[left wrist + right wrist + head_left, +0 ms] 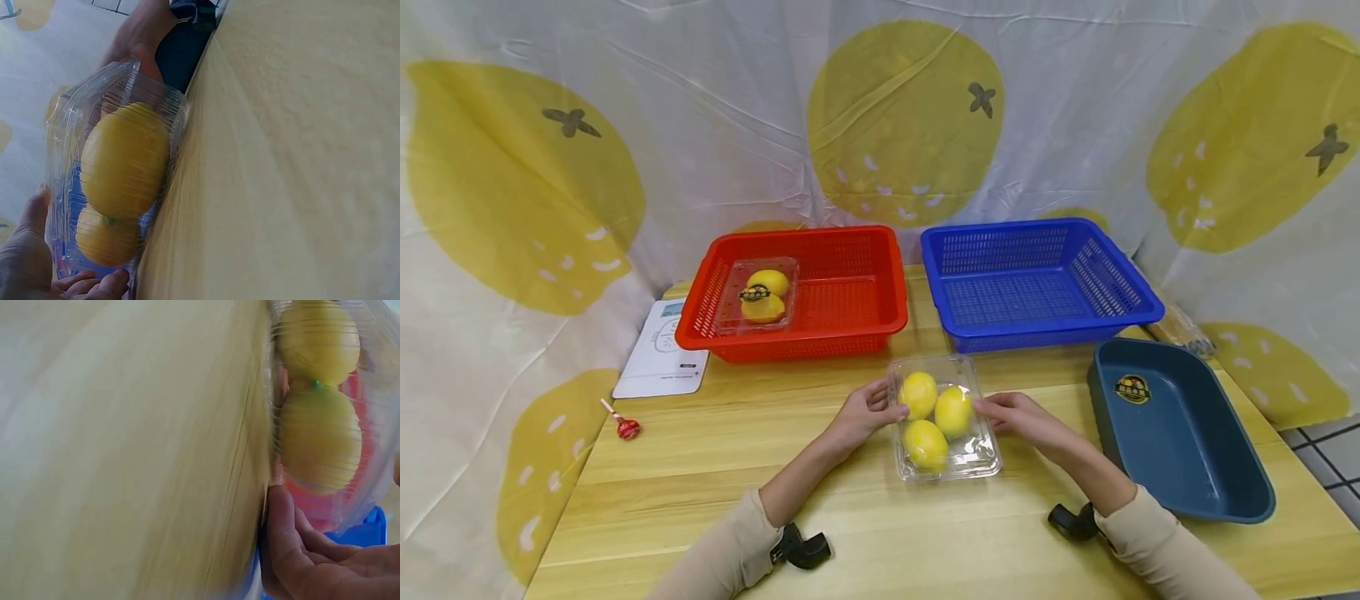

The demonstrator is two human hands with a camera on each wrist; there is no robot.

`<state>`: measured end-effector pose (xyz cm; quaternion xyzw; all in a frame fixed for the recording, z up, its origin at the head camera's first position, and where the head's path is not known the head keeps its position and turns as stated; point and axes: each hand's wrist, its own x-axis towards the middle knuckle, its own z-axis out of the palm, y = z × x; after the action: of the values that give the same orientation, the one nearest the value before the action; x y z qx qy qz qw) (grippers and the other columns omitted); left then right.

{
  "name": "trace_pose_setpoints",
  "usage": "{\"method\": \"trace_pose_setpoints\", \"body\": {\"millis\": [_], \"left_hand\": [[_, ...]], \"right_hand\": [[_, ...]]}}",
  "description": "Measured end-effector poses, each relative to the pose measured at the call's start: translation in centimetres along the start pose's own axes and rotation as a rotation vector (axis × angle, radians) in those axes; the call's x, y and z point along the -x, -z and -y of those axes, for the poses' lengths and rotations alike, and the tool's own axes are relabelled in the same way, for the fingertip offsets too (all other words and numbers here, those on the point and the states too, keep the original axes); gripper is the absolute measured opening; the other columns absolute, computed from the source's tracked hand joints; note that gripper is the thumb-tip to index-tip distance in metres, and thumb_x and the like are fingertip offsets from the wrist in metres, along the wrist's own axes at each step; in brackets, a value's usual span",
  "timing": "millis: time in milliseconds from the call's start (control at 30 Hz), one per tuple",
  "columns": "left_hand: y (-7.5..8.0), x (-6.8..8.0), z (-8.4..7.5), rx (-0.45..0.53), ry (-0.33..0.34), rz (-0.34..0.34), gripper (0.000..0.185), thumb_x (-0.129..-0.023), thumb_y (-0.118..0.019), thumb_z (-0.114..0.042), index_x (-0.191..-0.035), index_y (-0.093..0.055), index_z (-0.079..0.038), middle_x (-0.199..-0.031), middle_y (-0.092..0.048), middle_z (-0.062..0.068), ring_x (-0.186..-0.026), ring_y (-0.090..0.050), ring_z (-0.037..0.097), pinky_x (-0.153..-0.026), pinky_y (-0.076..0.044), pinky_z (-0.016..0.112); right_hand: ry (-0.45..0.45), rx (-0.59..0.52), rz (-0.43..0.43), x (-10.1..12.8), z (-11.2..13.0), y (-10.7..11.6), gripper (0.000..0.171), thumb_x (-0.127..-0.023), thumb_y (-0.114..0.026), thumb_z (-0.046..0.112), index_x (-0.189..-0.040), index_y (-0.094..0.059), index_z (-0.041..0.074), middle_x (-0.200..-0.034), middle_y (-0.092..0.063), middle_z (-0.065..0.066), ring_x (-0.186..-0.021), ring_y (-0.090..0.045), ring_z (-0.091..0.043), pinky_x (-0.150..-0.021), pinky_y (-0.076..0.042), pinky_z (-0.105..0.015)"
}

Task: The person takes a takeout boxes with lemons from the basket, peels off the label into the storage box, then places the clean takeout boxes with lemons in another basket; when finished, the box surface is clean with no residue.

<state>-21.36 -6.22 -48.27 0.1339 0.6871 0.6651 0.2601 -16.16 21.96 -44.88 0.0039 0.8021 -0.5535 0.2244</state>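
left hand [861, 419] and right hand [1027, 421], partly curled, pinch a clear plastic clamshell [979, 455]
three lemons [953, 413] lie inside

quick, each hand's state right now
Left hand: holding the clear box by its left side.
Right hand: holding the same box's right side.

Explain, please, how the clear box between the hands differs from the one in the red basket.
The held box shows three yellow fruits; the basket box shows two. The basket box carries a dark label; on the held box none is visible. The left hand and right hand grip the held box, while the basket box lies untouched in the red basket. Both are transparent and contain yellow fruits.
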Motion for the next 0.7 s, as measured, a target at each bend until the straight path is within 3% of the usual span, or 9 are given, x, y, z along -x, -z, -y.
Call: {"method": "trace_pose_setpoints", "body": {"millis": [200,467,567,700], "left_hand": [[-0.03,0.10,0.13,-0.029,-0.004,0.007,0.083,-0.090,-0.071,-0.024,-0.152,-0.023,0.002,-0.157,-0.030,0.023,-0.143,-0.034,0.037,-0.113,-0.036,0.045],[0.24,0.05,0.57,-0.023,-0.035,0.029,0.080,-0.092,-0.069,-0.022,-0.153,-0.022,0.001,-0.157,-0.030,0.022,-0.142,-0.036,0.036,-0.113,-0.037,0.044],[0.31,0.04,0.67,-0.021,-0.045,0.057,0.079,-0.092,-0.068,-0.021,-0.153,-0.022,0.000,-0.157,-0.030,0.022,-0.142,-0.037,0.036,-0.112,-0.038,0.042],[0.30,0.04,0.75,-0.021,-0.059,0.087,0.080,-0.092,-0.068,-0.023,-0.153,-0.022,0.002,-0.156,-0.031,0.024,-0.141,-0.038,0.038,-0.111,-0.040,0.041]], "right_hand": [[0.004,-0.056,0.052,-0.53,0.01,-0.18,0.062,-0.099,-0.051,0.038,-0.130,-0.049,-0.016,-0.117,-0.065,-0.017,-0.104,-0.062,-0.017,-0.102,-0.048,-0.041],[-0.063,-0.244,0.136,-0.66,0.24,0.20,0.070,-0.097,-0.054,0.031,-0.141,-0.031,-0.020,-0.134,-0.052,-0.023,-0.105,-0.058,-0.014,-0.104,-0.045,-0.038],[-0.075,-0.284,0.163,-0.42,0.35,0.26,0.066,-0.096,-0.055,0.028,-0.139,-0.035,-0.018,-0.118,-0.059,-0.012,-0.095,-0.057,-0.011,-0.098,-0.047,-0.032],[-0.068,-0.328,0.193,-0.13,0.30,0.30,0.039,-0.096,-0.056,0.023,-0.119,-0.052,-0.009,-0.090,-0.061,0.004,-0.079,-0.057,-0.007,-0.084,-0.050,-0.025]]}}
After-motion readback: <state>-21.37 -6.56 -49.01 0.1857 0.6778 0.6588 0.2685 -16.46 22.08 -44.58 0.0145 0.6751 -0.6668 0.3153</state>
